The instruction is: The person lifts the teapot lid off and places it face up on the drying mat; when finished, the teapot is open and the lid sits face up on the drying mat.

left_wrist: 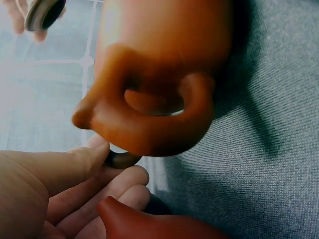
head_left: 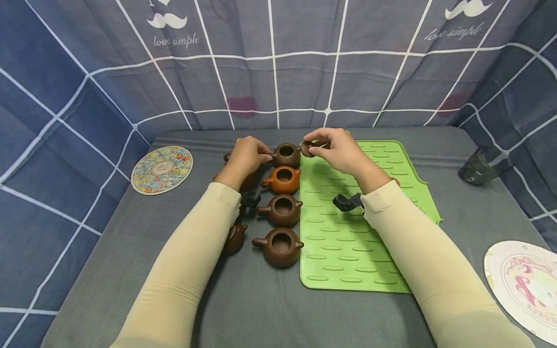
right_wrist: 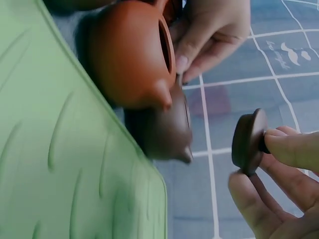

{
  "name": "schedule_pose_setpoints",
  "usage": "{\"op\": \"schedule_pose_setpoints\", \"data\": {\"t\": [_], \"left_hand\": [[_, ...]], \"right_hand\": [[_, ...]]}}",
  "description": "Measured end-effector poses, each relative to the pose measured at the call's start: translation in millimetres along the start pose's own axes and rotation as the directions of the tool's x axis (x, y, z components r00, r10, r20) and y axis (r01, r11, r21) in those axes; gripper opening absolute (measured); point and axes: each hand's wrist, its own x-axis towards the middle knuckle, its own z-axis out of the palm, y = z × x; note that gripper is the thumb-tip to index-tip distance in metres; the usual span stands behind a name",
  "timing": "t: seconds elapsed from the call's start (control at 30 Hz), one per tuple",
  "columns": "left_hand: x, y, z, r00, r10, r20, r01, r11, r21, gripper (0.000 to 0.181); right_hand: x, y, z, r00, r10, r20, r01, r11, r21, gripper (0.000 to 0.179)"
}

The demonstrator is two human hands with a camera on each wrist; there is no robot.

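Observation:
At the far end of a column of lidless teapots stands a dark brown teapot (head_left: 287,157). My left hand (head_left: 245,157) pinches its handle (left_wrist: 123,160) between thumb and fingers. Just right of that pot, my right hand (head_left: 337,150) holds a round brown lid (right_wrist: 247,139) by its knob, tilted on edge and apart from the opening. Nearer in the column come an orange teapot (head_left: 284,180) and two brown teapots, one (head_left: 284,211) behind the other (head_left: 280,249). Left of these, another brown teapot (head_left: 235,238) is partly hidden by my left sleeve, with more pots behind it.
A green ridged mat (head_left: 326,266) lies right of the column, partly under my right arm. A patterned round disc (head_left: 162,170) lies at the left, a white and pink disc (head_left: 522,285) at the right. A dark glass (head_left: 480,168) lies near the right curtain.

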Motion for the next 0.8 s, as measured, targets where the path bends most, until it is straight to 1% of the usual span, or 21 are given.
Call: {"op": "schedule_pose_setpoints", "data": {"t": [0.1,0.17,0.23,0.27,0.33,0.37,0.4,0.43,0.47,0.53,0.6,0.67,0.7,0.73,0.8], "left_hand": [[-0.7,0.1,-0.3,1.000,0.001,0.004,-0.001,1.000,-0.005,0.017],[-0.6,-0.1,-0.1,1.000,-0.001,0.006,0.001,1.000,-0.007,0.017],[-0.5,-0.1,-0.1,1.000,-0.003,0.008,0.003,1.000,-0.010,0.018],[-0.5,0.0,-0.2,1.000,-0.003,0.008,0.003,1.000,-0.011,0.018],[-0.3,-0.4,-0.2,1.000,-0.004,0.007,0.004,1.000,-0.011,0.018],[-0.5,-0.5,-0.5,1.000,-0.002,0.006,0.002,1.000,-0.010,0.017],[-0.5,-0.6,-0.6,1.000,-0.001,0.005,0.001,1.000,-0.011,0.017],[-0.6,-0.7,-0.7,1.000,0.001,0.004,-0.001,1.000,-0.009,0.017],[-0.7,-0.9,-0.8,1.000,0.003,0.003,-0.003,1.000,-0.007,0.016],[-0.7,-0.9,-0.9,1.000,0.004,0.004,-0.004,1.000,-0.005,0.016],[-0.5,-0.8,-0.7,1.000,0.004,0.007,-0.004,1.000,-0.004,0.016],[-0.3,-0.4,-0.7,1.000,0.002,0.009,-0.002,1.000,-0.002,0.017],[-0.2,-0.2,-0.7,1.000,0.001,0.009,-0.001,1.000,-0.002,0.017],[-0.1,0.1,-0.7,1.000,0.001,0.010,-0.001,1.000,-0.003,0.017],[0.0,0.2,-0.7,1.000,0.002,0.008,-0.002,1.000,-0.003,0.017]], "right_hand": [[-7.5,4.2,-9.8,1.000,0.014,0.016,-0.014,1.000,0.001,0.033],[-11.3,8.7,-15.5,0.999,0.027,0.025,-0.028,0.999,0.034,0.035],[-14.7,14.7,-20.3,0.998,0.053,0.039,-0.058,0.991,0.124,0.038],[-16.4,17.6,-22.5,0.997,0.065,0.046,-0.073,0.979,0.189,0.040],[-19.5,23.9,-26.7,0.994,0.092,0.059,-0.106,0.942,0.318,0.041],[-20.9,27.1,-28.9,0.992,0.107,0.069,-0.126,0.915,0.382,0.041],[-22.5,30.1,-31.7,0.989,0.124,0.078,-0.146,0.882,0.448,0.041],[-24.0,33.0,-34.9,0.987,0.138,0.087,-0.163,0.853,0.496,0.041],[-25.5,36.0,-38.7,0.984,0.151,0.094,-0.178,0.829,0.531,0.042],[-29.1,41.6,-48.0,0.978,0.176,0.109,-0.206,0.792,0.575,0.045],[-33.0,47.0,-58.7,0.973,0.200,0.114,-0.228,0.770,0.596,0.048],[-37.0,51.8,-69.4,0.970,0.222,0.104,-0.239,0.767,0.596,0.048],[-38.9,53.9,-74.6,0.967,0.237,0.095,-0.247,0.771,0.587,0.049],[-40.6,55.8,-79.5,0.963,0.256,0.081,-0.256,0.784,0.566,0.051],[-43.9,59.9,-88.9,0.954,0.296,0.053,-0.282,0.821,0.495,0.052]]}}
